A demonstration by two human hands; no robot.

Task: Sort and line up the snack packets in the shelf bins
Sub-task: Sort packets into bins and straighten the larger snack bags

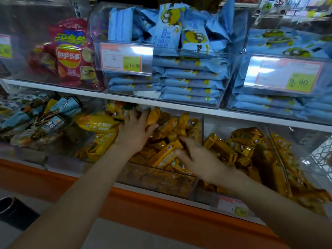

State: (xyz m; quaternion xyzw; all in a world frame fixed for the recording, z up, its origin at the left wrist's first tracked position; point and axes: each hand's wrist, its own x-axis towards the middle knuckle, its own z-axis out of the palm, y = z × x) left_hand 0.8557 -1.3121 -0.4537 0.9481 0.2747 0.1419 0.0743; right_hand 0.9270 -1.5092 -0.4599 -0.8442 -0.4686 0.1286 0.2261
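Two bare hands reach into the middle clear bin [161, 178] of the lower shelf. It is heaped with small orange packets [168, 153] that lie in disorder. The left hand [133, 130] rests on the packets at the back of this bin, at 11 o'clock from the right hand [199, 159]. Its fingers are spread apart and nearly straight, and they clamp nothing. The right hand is blurred. Its fingers stretch toward 10 o'clock, a little apart, over a long orange packet, and I cannot tell whether they touch it.

At 3 o'clock from the hands stands a neighbour bin [269, 133] with the same kind of orange packets, and below it, at 5 o'clock, a price tag [233, 207] reads "12.90". At 9 o'clock from the left hand lie larger yellow packets [98, 125] with white Chinese writing.

On the upper shelf, at 10 o'clock, a red bag [71, 56] shows "Lay's" with Chinese characters and a Minion figure. At 12 o'clock blue Minion packets [188, 76] are stacked flat, some standing on top, behind a tag [128, 58] reading "15.90". At 2 o'clock a second tag [287, 74] reads "9.90".
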